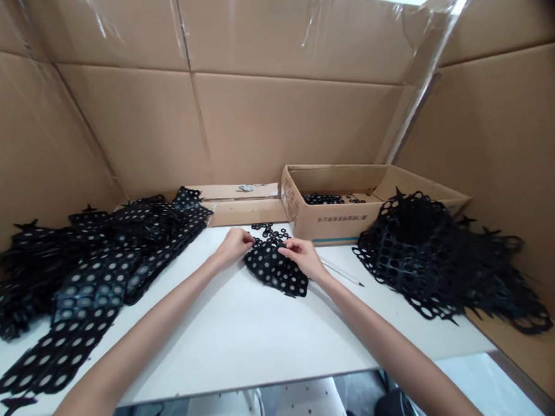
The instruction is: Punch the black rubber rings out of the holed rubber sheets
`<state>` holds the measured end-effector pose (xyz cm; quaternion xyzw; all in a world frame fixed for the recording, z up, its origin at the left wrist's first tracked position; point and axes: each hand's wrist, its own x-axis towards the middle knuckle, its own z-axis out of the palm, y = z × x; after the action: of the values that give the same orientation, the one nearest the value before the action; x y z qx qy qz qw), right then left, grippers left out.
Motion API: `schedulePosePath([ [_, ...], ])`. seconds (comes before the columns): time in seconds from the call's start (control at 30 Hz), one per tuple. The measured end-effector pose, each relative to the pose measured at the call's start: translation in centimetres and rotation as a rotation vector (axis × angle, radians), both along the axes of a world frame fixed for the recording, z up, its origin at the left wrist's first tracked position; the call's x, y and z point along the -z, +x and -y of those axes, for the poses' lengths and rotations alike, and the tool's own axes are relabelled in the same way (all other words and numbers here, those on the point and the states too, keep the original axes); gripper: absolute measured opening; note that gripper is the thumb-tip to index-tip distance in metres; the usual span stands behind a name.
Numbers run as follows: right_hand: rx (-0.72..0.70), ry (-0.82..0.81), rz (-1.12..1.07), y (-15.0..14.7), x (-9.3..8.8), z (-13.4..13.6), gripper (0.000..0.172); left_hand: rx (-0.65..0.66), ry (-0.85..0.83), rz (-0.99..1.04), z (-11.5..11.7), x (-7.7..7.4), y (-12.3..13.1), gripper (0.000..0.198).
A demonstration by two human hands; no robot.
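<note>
A black sheet dotted with round punched rings [276,269] lies on the white table [248,337] in front of me. My left hand [233,245] pinches its far left corner with curled fingers. My right hand [301,257] rests on its right side, fingers closed on the sheet's upper edge. Several loose black rings [268,229] lie just beyond the sheet.
A heap of ring-filled black sheets [91,265] covers the table's left side. A tangle of emptied black webbing [433,260] sits at the right. An open cardboard box [335,220] holding loose rings stands behind the sheet. A thin pen [341,272] lies beside my right wrist. Cardboard walls surround the table.
</note>
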<state>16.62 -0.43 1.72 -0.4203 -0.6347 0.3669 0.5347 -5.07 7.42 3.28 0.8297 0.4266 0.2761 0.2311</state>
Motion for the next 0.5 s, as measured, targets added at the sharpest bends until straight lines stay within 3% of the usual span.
schedulePosePath([
  [0.1, 0.04, 0.056, 0.088, 0.0, 0.1, 0.1, 0.032, 0.027, 0.069, -0.089, 1.0, -0.7, 0.7, 0.019],
  [0.23, 0.032, 0.0, 0.094, -0.1, -0.1, 0.2, 0.032, -0.039, 0.235, 0.041, 3.4, -2.6, 2.3, 0.02],
  [0.37, -0.093, -0.064, 0.031, 0.3, -0.5, 0.2, 0.029, 0.118, 0.26, 0.121, 6.1, -3.5, 4.1, 0.019],
  [0.5, -0.216, -0.033, 0.086, 0.8, -1.1, 0.5, 0.024, 0.121, 0.206, 0.123, 7.6, -3.2, 5.0, 0.018],
])
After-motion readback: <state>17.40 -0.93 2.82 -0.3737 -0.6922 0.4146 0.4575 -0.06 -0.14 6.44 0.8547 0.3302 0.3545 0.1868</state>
